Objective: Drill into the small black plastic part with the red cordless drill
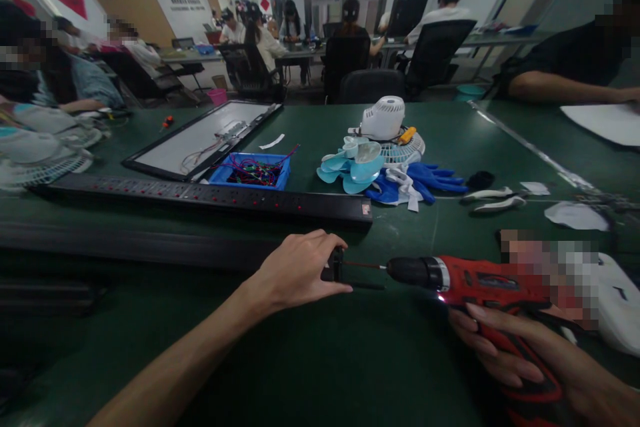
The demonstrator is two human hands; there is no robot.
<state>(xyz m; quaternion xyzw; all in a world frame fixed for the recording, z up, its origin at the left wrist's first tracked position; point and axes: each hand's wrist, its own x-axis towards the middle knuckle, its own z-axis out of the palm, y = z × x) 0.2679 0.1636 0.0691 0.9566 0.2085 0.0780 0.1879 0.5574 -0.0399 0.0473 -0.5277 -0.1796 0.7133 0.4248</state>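
Observation:
My left hand (295, 271) grips the right end of a long black bar (150, 245) lying along the green table, fingers closed around its end cap (334, 265). My right hand (530, 360) is wrapped round the handle of a red and black electric screwdriver (480, 283). Its thin bit (365, 266) points left and meets the end of the bar. A small light glows under the tool's nose.
A second black bar with red marks (200, 197) lies just behind. Further back are a blue tray of wires (253, 171), a framed panel (200, 140), white fan parts with light-blue blades (370, 147), blue gloves (430, 180) and pliers (493, 199). People sit around the tables.

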